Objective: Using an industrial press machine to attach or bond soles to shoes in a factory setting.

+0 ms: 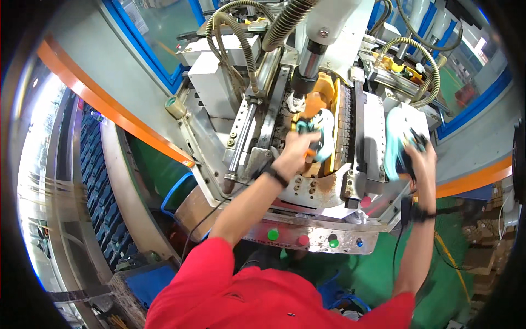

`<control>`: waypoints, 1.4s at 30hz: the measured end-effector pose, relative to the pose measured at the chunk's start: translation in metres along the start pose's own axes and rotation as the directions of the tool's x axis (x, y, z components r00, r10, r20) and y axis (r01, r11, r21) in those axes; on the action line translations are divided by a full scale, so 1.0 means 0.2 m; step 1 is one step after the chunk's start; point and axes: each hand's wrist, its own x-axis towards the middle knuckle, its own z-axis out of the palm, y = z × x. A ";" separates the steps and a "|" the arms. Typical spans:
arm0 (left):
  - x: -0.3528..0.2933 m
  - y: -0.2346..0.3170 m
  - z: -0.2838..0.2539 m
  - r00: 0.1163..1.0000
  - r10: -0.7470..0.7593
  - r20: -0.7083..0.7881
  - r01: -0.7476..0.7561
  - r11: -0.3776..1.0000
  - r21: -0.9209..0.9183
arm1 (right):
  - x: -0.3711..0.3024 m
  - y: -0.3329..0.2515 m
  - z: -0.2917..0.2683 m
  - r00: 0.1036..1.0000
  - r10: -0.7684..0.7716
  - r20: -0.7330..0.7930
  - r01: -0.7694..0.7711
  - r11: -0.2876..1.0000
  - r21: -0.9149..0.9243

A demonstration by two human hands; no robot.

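My left hand (pixel 297 151) reaches into the middle of a press machine. Its fingers are closed on a shoe (pixel 327 138) with a pale teal sole edge and a dark, patterned upper. This shoe sits in the machine's bed, below a vertical metal ram (pixel 308 68) and against a yellow-orange pad (pixel 324 90). At the machine's right side, my right hand (pixel 422 163) grips a second shoe (pixel 393 148), pale teal and black. Motion smears that shoe and my right fingers slightly. Both wrists wear black bands with thin cords hanging from them.
Metal side rails (pixel 244 140) and hoses (pixel 251 46) flank the bed. Along its front runs a panel with several coloured buttons (pixel 273 234). An orange curved edge (pixel 118 109) borders the left. Beyond it, dark pieces (pixel 101 186) lie on a conveyor. Cartons (pixel 487 241) stand right.
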 end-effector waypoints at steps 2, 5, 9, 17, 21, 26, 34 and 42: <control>-0.31 -0.03 -0.20 0.993 0.063 0.098 -0.051 0.991 -0.127 | 0.06 -0.37 0.31 0.979 0.089 0.185 -0.073 0.993 -0.092; -0.83 0.04 -0.37 0.997 0.041 0.070 -0.036 0.996 -0.078 | 0.37 -0.31 0.75 0.938 0.025 0.347 0.132 0.896 -0.423; -1.35 0.02 -0.69 0.976 0.163 -0.143 -0.173 0.983 -0.056 | 0.46 -0.16 1.36 0.961 -0.092 0.260 0.228 0.795 -0.562; -1.86 -0.22 -1.01 0.703 0.294 -0.648 -0.447 0.891 -0.081 | 0.38 0.16 1.69 0.991 -0.110 0.078 0.135 0.783 -0.608; -1.91 -0.38 -1.01 0.656 0.234 -0.718 -0.490 0.855 -0.169 | 0.07 -0.01 1.49 0.811 -0.570 0.133 0.568 0.711 -0.415; -1.85 -0.41 -0.85 0.681 0.217 -0.699 -0.482 0.851 -0.206 | -0.96 -0.08 1.16 0.653 -0.727 0.212 0.727 0.680 0.092; -1.88 -0.44 -0.60 0.684 0.117 -0.720 -0.377 0.902 -0.211 | -1.44 0.80 1.64 0.483 -0.620 0.619 0.751 0.657 0.072; -2.00 -0.57 -0.65 0.649 0.112 -0.753 -0.420 0.878 -0.231 | -1.16 0.10 1.26 0.538 -0.780 0.319 0.685 0.625 0.375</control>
